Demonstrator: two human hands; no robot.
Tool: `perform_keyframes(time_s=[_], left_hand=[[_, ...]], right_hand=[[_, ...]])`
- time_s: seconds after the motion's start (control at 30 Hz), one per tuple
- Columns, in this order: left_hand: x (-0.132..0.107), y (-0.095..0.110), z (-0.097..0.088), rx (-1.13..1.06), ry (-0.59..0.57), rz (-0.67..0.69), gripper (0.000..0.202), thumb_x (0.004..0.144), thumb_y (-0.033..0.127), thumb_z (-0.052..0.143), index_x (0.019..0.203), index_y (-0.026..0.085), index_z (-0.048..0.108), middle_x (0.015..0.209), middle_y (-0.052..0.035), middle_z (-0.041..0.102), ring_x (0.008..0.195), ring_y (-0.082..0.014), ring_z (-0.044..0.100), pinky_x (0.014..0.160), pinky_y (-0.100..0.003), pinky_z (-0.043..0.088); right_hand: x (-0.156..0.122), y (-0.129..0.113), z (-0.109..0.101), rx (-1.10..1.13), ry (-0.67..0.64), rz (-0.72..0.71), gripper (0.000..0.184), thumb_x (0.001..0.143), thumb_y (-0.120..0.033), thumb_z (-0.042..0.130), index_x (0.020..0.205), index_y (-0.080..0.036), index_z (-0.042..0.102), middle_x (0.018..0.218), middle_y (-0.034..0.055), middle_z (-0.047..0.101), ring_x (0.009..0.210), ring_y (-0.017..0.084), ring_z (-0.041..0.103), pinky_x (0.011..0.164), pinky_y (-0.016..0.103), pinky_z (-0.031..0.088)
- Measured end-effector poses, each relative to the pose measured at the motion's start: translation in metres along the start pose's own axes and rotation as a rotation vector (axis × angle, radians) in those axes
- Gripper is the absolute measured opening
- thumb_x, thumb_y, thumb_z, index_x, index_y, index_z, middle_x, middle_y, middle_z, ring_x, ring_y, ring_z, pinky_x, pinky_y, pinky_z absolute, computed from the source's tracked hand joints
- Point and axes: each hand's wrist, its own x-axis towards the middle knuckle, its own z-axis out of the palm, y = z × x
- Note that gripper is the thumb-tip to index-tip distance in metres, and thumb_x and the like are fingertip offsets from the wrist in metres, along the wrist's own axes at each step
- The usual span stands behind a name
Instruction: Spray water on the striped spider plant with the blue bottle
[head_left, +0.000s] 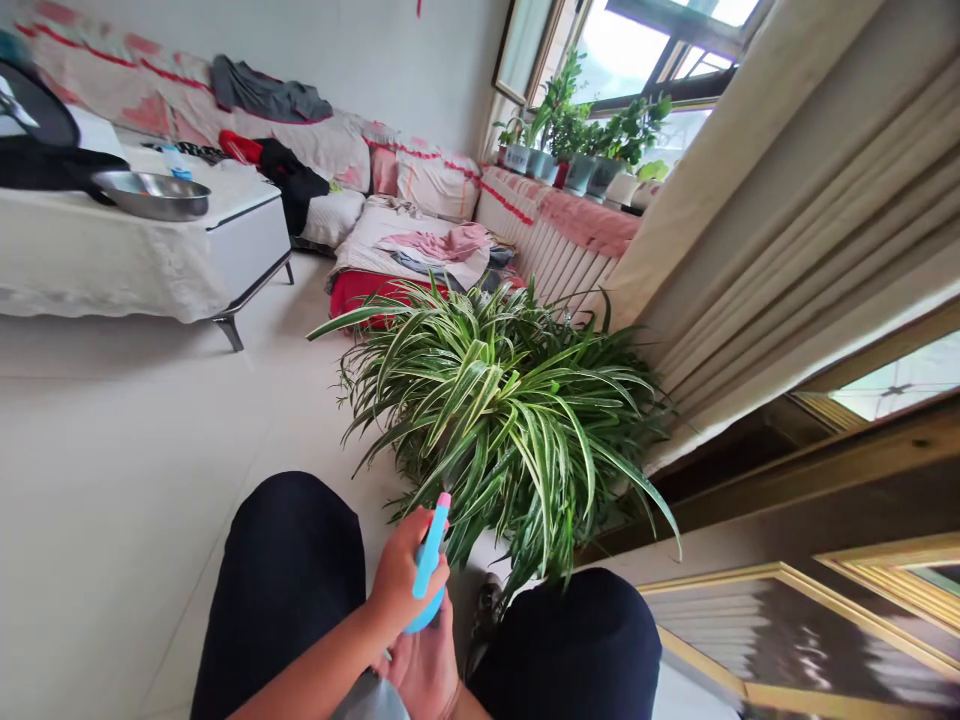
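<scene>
Spray bottle (429,560) is in my hands, just in front of the big plant (502,410). Its pink tip points at the leaves. My left hand (397,590) is curled tight round the blue top. My right hand (424,670) is under it, by the bottom part. I cannot tell if it grips or only props.

I see no mist and cannot tell if any leaf is wet. I think the spraying is near its start, with most of the plant left to do.

My knees (285,560) are on both sides of the bottle. A curtain (787,220) hangs just right of the plant. Small pots (577,165) stand far behind the plant by the window. A low table (112,260) with a metal bowl (154,195) is far left of the plant. Nothing stands between the bottle and the plant.
</scene>
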Motion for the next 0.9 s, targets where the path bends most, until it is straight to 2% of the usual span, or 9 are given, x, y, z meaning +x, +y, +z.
perform_keyframes(time_s=[0.1,0.2,0.3,0.37,0.43,0.6,0.73,0.83,0.9], left_hand=[[0.0,-0.01,-0.004,0.019,0.068,0.001,0.026,0.067,0.015,0.052,0.088,0.022,0.064,0.084,0.0004,0.07,0.08,-0.0183,0.068,0.076,-0.035,0.057],[-0.001,-0.02,-0.014,0.039,0.049,0.043,0.035,0.072,0.014,0.05,0.103,0.022,0.063,0.094,-0.0008,0.071,0.089,-0.0182,0.069,0.081,-0.034,0.058],[-0.002,-0.026,-0.024,0.119,-0.007,0.227,0.049,0.071,0.013,0.05,0.117,0.024,0.06,0.107,-0.0035,0.071,0.099,-0.0209,0.068,0.09,-0.039,0.056],[-0.004,-0.027,-0.028,0.189,-0.008,0.349,0.048,0.069,0.013,0.051,0.115,0.025,0.061,0.104,-0.0027,0.073,0.097,-0.0221,0.068,0.096,-0.044,0.053],[-0.006,-0.026,-0.029,0.228,0.008,0.402,0.04,0.067,0.012,0.051,0.104,0.025,0.064,0.095,-0.0012,0.074,0.091,-0.022,0.069,0.095,-0.045,0.053],[-0.011,-0.02,-0.016,0.178,0.038,0.271,0.024,0.068,0.011,0.048,0.083,0.023,0.062,0.077,-0.0002,0.068,0.077,-0.0186,0.066,0.073,-0.034,0.058],[-0.01,-0.011,-0.007,0.136,0.002,0.238,0.036,0.075,0.014,0.05,0.109,0.023,0.061,0.101,-0.0041,0.07,0.097,-0.0206,0.065,0.087,-0.037,0.055],[-0.009,-0.002,-0.003,0.109,-0.055,0.248,0.045,0.082,0.022,0.053,0.127,0.023,0.052,0.119,-0.0087,0.066,0.111,-0.0238,0.06,0.095,-0.042,0.051],[-0.012,0.003,0.003,0.082,-0.087,0.232,0.046,0.084,0.029,0.055,0.129,0.023,0.051,0.123,-0.0109,0.064,0.116,-0.0267,0.058,0.098,-0.046,0.049]], right_hand=[[0.002,0.003,0.0,-0.007,0.017,0.012,0.069,0.071,-0.076,0.055,0.114,-0.022,0.065,0.117,0.007,0.069,0.105,0.025,0.064,0.086,0.041,0.049],[0.005,0.0,-0.001,-0.135,0.086,0.023,0.078,0.067,-0.08,0.054,0.115,-0.019,0.065,0.118,0.0109,0.068,0.101,0.026,0.064,0.084,0.041,0.049],[0.004,-0.009,-0.001,-0.295,0.203,-0.105,0.066,0.064,-0.061,0.074,0.117,-0.023,0.064,0.124,0.0079,0.065,0.111,0.026,0.059,0.089,0.04,0.044],[0.0,-0.016,0.0,-0.364,0.223,-0.242,0.066,0.06,-0.046,0.084,0.12,-0.025,0.063,0.13,0.0057,0.062,0.121,0.026,0.053,0.097,0.038,0.039],[-0.004,-0.02,0.003,-0.413,0.196,-0.309,0.068,0.061,-0.044,0.085,0.122,-0.023,0.062,0.133,0.0077,0.059,0.123,0.027,0.052,0.1,0.041,0.037],[-0.01,-0.018,0.005,-0.356,0.11,-0.321,0.08,0.064,-0.057,0.079,0.133,-0.025,0.052,0.14,0.0092,0.053,0.128,0.029,0.05,0.105,0.045,0.035],[-0.019,-0.02,-0.002,-0.504,0.177,-0.502,0.08,0.072,-0.066,0.068,0.139,-0.029,0.045,0.152,0.0065,0.038,0.141,0.028,0.032,0.114,0.045,0.024],[-0.029,-0.027,0.001,-0.844,0.13,-0.696,0.082,0.072,-0.063,0.071,0.14,-0.028,0.044,0.154,0.0075,0.033,0.144,0.03,0.024,0.117,0.046,0.019],[-0.034,-0.032,0.009,-1.062,0.086,-0.829,0.085,0.071,-0.057,0.075,0.142,-0.025,0.041,0.152,0.0107,0.036,0.142,0.033,0.028,0.116,0.048,0.022]])
